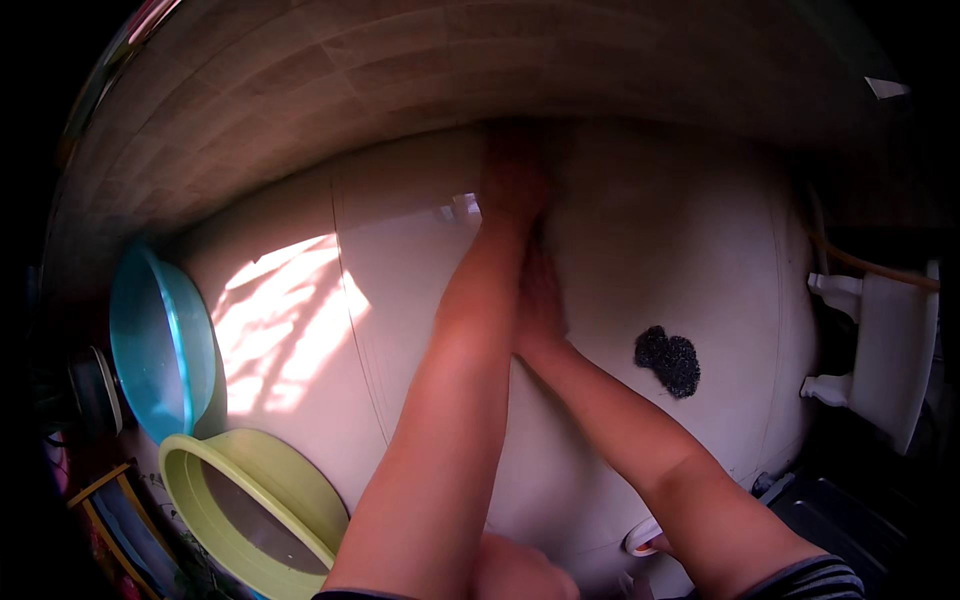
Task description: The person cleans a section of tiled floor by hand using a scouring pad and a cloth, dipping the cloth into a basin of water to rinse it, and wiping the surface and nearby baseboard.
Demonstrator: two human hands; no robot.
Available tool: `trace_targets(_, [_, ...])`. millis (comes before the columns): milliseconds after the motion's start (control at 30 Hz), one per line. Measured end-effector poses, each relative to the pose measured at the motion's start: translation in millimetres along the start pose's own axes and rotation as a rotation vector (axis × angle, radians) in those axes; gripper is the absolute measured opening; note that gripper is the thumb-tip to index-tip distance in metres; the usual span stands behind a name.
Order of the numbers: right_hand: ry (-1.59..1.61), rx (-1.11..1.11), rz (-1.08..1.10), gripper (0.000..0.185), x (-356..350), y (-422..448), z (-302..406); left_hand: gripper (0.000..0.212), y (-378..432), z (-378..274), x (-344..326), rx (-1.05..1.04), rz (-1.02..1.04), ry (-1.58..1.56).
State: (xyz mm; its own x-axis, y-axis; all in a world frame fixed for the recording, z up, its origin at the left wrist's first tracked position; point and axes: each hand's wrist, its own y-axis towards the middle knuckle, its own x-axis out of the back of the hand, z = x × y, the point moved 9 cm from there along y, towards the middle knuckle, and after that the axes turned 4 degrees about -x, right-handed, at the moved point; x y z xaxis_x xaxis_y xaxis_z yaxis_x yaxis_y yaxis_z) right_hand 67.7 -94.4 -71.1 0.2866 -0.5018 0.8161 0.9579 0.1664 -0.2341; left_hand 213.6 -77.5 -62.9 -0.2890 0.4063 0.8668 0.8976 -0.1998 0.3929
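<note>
My left hand (516,176) reaches far forward, low over the pale tiled floor (405,285) near the foot of the wall. Deep shadow hides its fingers and anything under them. Close behind it, my right hand (541,304) lies beside my left forearm, which covers part of it. Its fingers point forward and are blurred and dark, so a held object cannot be made out. Right of my right forearm, a dark, curly mesh scouring pad (667,361) rests on the floor, apart from both hands.
A blue plastic basin (196,337) stands tilted at the left, with a yellow-green basin (292,472) nearer me. A tiled wall (390,75) curves across the far side. White plastic furniture (892,345) is at the right. Below it sits a black container (832,517). A white sandal (640,535) shows near my right arm.
</note>
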Motion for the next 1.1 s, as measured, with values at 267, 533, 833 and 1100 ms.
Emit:
trace_targets(267, [-0.123, -0.253, -0.244, 0.063, 42.4, -24.7, -57.3, 0.041, 13.7, -180.1, -67.5, -0.634, 0.254, -0.109])
trace_targets(533, [-0.162, -0.553, -0.448, 0.056, -12.5, -33.7, 0.3, 0.038, -22.0, -108.9, -39.0, -0.785, 0.709, -0.643])
trace_targets(833, [-0.022, -0.278, -0.121, 0.058, -109.1, -103.1, 107.2, 0.047, -134.8, -30.4, 65.5, -0.948, 0.685, -0.121])
trace_targets(1100, [-0.194, 0.304, 0.112, 0.053, -85.2, -257.9, 26.6, 0.062, -240.9, -51.0, 87.4, -0.294, 0.588, -0.093])
